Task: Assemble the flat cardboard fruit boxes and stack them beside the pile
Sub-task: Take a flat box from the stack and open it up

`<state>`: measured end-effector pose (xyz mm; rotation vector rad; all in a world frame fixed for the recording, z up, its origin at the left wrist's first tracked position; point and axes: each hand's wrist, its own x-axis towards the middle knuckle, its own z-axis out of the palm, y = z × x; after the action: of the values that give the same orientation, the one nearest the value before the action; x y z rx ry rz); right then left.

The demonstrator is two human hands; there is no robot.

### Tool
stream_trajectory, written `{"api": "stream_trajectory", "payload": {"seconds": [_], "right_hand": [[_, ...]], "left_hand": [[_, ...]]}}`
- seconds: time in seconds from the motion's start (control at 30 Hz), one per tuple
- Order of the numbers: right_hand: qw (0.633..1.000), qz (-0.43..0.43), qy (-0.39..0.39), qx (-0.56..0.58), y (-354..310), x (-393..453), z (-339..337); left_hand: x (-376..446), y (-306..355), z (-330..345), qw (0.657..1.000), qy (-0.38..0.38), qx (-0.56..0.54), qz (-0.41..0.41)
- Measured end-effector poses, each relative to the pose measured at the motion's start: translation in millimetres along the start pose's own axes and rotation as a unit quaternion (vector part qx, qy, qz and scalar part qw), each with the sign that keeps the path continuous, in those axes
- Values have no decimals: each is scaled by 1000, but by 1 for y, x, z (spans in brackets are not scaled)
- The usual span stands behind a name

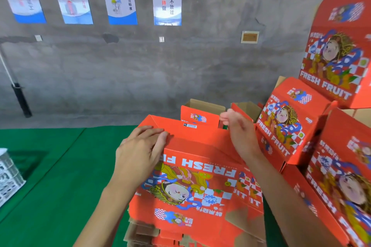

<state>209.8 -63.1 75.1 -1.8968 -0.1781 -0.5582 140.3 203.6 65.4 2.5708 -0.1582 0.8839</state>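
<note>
Fingers of left hand point(140, 150) press glossy red cardboard box point(200, 186) flap.

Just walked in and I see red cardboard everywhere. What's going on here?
A person is folding a flat red fruit box on top of the pile of flat ones. The left hand presses on a flap at the box's far left corner; the right hand hovers open above its far edge, holding nothing. Assembled boxes are stacked to the right.

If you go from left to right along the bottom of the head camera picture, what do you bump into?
White crate → green mat → left hand → flat box → right hand → stacked boxes.
</note>
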Motion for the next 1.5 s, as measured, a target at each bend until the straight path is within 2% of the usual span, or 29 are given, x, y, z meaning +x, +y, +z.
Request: {"api": "stream_trajectory", "payload": {"seconds": [0.03, 0.07, 0.1, 0.23, 0.33, 0.4, 0.5, 0.6, 0.77, 0.87, 0.93, 1.07, 1.2, 1.37, 1.43, 1.5], "right_hand": [[998, 21, 56, 23, 7, -2, -2], [996, 50, 72, 22, 14, -8, -4], [994, 90, 54, 23, 23, -15, -3], [963, 258, -68, 48, 50, -42, 16], [884, 430, -163, 90, 59, -56, 27], [845, 465, -258, 55, 60, -63, 27], [825, 463, -325, 26, 58, -63, 26], [823, 465, -323, 49, 59, -61, 23], [817, 433, -320, 208, 61, -59, 12], [774, 437, -371, 268, 52, -61, 4], [760, 428, -386, 301, 44, -61, 1], [786, 382, -357, 329, 18, -47, -7], [812, 327, -336, 347, -22, -34, -19], [821, 230, -390, 347, -64, -21, -48], [851, 195, -385, 299, -76, -15, -54], [897, 164, -344, 225, -82, -9, -48]], "left_hand": [[3, -2, 1, 1000, 1, -4, -10], [6, -6, 1, 1000, 1, -9, -16], [9, -11, 1, 1000, -1, -13, -19], [25, -33, 6, 999, -23, -30, -36], [36, -53, 10, 998, -32, -21, -55], [39, -65, 9, 997, -43, -19, -61], [38, -76, 6, 997, -41, -29, -62], [32, -79, 0, 997, -24, -39, -58], [21, -87, -13, 996, 11, -74, -45], [17, -91, -22, 991, 17, -125, -37], [16, -93, -29, 986, 37, -158, -21], [22, -89, -46, 973, 97, -208, 15], [30, -85, -49, 951, 124, -282, -22], [29, -90, -30, 903, 161, -393, -72], [34, -87, -17, 883, 163, -430, -91], [40, -74, -1, 858, 136, -478, -131]]}}
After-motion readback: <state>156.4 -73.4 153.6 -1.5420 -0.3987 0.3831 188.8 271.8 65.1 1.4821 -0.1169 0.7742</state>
